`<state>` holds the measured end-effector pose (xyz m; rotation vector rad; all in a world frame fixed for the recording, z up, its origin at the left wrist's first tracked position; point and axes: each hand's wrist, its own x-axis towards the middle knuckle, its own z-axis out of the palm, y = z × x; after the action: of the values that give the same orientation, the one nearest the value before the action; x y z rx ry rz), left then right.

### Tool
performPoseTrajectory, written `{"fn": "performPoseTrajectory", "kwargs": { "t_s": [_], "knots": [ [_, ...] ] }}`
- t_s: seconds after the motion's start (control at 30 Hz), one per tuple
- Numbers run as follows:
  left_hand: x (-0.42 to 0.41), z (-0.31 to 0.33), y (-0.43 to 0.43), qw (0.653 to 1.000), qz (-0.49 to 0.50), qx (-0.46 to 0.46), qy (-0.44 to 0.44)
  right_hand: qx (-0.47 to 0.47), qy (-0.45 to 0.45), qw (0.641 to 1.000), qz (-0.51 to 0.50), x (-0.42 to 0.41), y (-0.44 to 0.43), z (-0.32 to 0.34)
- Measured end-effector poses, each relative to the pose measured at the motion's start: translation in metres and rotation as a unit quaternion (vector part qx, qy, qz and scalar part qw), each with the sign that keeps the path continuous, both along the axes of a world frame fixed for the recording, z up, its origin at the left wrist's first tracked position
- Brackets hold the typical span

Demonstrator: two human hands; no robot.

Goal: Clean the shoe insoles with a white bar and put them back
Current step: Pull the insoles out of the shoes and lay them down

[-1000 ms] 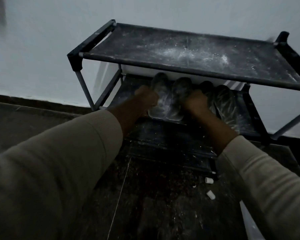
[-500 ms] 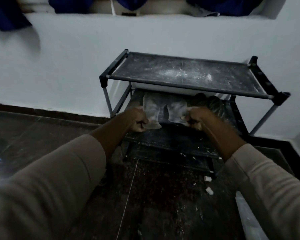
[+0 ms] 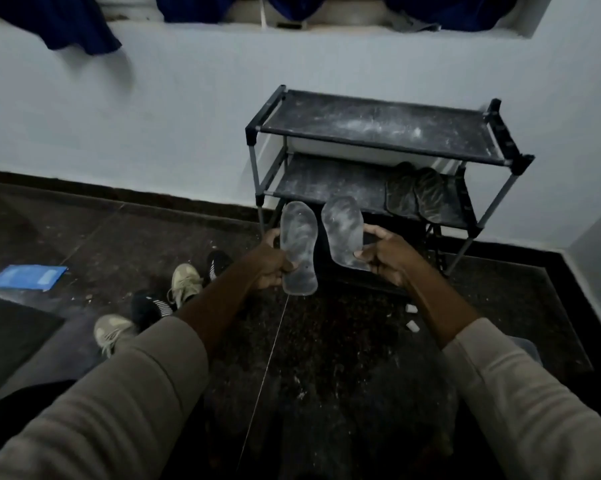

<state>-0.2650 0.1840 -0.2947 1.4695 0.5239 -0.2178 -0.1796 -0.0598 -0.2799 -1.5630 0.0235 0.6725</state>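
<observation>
While both arms reach forward in pale sleeves, the person holds a pair of insoles up in front of a dark shoe rack (image 3: pixel 361 119) that stands against the white wall. The left hand (image 3: pixel 269 266) grips the left insole (image 3: pixel 298 247) by its left edge, near the heel end, with the fingers curled round that edge. The right hand (image 3: pixel 387 259) pinches the right insole (image 3: pixel 344 230) at its right edge, thumb low and the other fingers bent over the edge above it. Both insoles are grey, smeared with white, and point toe-up and away from the person. They hang side by side with a narrow gap between them, the right one a little higher. They are clear of the rack and above the dark floor. On the rack's middle shelf, toward its right end, two darker insoles (image 3: pixel 415 195) lie close together, toes toward the wall. The top shelf is dusted with white powder. Two small white bar pieces (image 3: pixel 411 317) lie on the floor near the rack's right front leg, below the right forearm. To the left of the left forearm, two beige sneakers (image 3: pixel 184 282) and two black shoes (image 3: pixel 150 308) sit on the floor in a loose cluster. Farther left lies a flat blue sheet (image 3: pixel 29 277). Dark blue cloth (image 3: pixel 80 26) hangs over the ledge at the top of the wall.
</observation>
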Motion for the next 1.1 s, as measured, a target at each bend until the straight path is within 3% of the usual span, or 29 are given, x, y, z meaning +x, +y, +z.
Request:
{"fn": "performPoseTrajectory", "kwargs": {
  "t_s": [0.27,0.6,0.9,1.1],
  "knots": [
    [-0.035,-0.081,0.020,0.994,0.019,0.091,0.058,-0.028,0.037,0.997,0.062,-0.021,0.015,-0.067],
    [-0.036,-0.217,0.042,0.994,0.049,0.042,0.085,-0.085,0.083,0.990,0.080,-0.004,0.064,-0.210],
    [-0.024,-0.356,0.079,0.981,0.113,0.098,0.123,-0.137,0.069,0.981,0.116,0.017,0.110,-0.311],
    [-0.024,-0.356,0.085,0.975,0.111,0.150,0.122,-0.158,0.087,0.975,0.126,0.020,0.127,-0.351]
  ]
}}
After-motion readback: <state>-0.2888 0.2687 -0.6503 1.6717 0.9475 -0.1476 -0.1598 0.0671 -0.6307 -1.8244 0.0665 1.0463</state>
